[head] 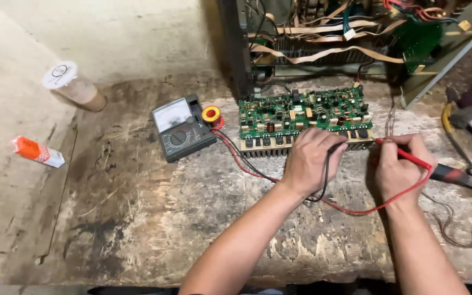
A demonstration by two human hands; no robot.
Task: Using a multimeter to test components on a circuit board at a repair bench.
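On the worn wooden bench, my left hand (313, 158) is curled closed around the black probe (335, 147), at the front edge of the green circuit board (303, 116). My right hand (400, 166) pinches the red probe (405, 155) just beside it. Far left lies an orange-white tube (37, 152), then a tan cylinder with white round cap (75, 86), then the grey meter (182, 127).

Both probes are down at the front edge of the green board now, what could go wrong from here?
1. The left hand and right hand work close together at the circuit board; a slipping red probe could bridge neighbouring parts.
2. The red lead loops under both wrists; a snag might tug the multimeter.
3. Loose wires beside the right arm could catch.
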